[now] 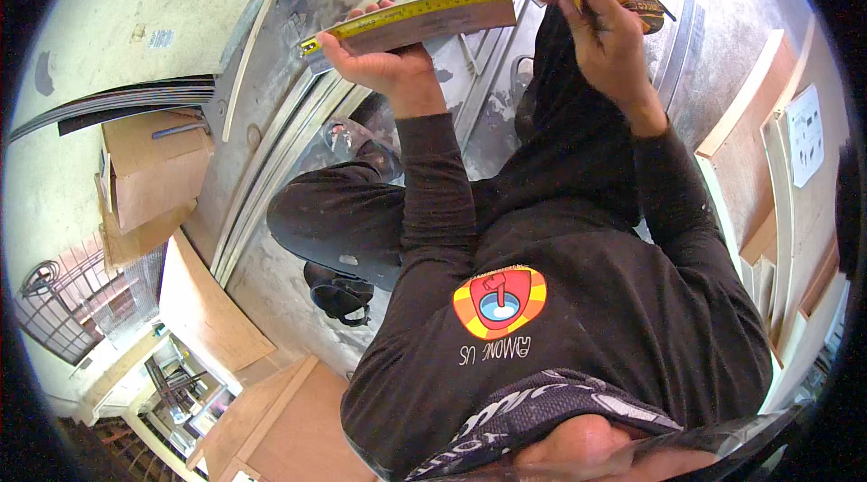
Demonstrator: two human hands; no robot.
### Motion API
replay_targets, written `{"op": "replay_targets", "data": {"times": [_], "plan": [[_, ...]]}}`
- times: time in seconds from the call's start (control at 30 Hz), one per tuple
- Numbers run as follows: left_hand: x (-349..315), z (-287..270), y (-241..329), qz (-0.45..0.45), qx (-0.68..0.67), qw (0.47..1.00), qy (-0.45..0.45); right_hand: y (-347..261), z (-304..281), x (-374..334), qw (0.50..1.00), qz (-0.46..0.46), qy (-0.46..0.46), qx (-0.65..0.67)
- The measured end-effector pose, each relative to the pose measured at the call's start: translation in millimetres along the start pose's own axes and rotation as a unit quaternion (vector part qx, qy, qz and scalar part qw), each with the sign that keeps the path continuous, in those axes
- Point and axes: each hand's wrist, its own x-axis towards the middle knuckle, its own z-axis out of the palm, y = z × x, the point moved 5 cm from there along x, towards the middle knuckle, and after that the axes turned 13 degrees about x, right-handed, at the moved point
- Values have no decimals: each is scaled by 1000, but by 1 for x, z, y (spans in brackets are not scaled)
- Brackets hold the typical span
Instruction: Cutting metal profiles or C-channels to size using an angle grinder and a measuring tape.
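My left hand (390,65) is closed around a flat, brownish strip (456,25), with the thumb over its left end. Along the strip's far edge runs the yellow blade (429,5) of a tape measure, its end hook by my left thumb. The orange and black tape measure case (643,9) sits against my right hand (601,35). That hand grips the tape measure, its fingertips bent at the blade near the strip's right end. Its palm partly hides the case.
Long metal profiles (307,89) lie on the floor beyond and left of my legs. A cardboard box (153,161) stands at the left. Boards (750,121) lean at the right. A black object with straps (339,292) lies beside my left leg.
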Motion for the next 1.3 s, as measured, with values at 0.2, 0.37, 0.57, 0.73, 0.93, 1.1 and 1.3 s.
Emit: {"op": "replay_targets", "data": {"times": [0.2,0.37,0.57,0.73,0.93,1.1,1.3], "plan": [[-3,1,2,10,-18,1000,8,-8,38,1,991,2,19,134],[-4,2,2,16,-25,1000,-6,3,51,0,985,49,23,163],[-3,2,2,21,-27,999,-18,-9,51,2,995,-46,39,79],[-1,2,1,21,-32,999,-24,-16,57,1,996,-42,22,81],[-3,4,2,17,-36,999,-22,-6,63,0,995,-74,18,62],[-4,3,5,27,-28,999,-24,-6,67,0,995,-79,5,61],[-3,2,5,28,-33,999,-33,-7,68,1,995,-84,6,60]]}}
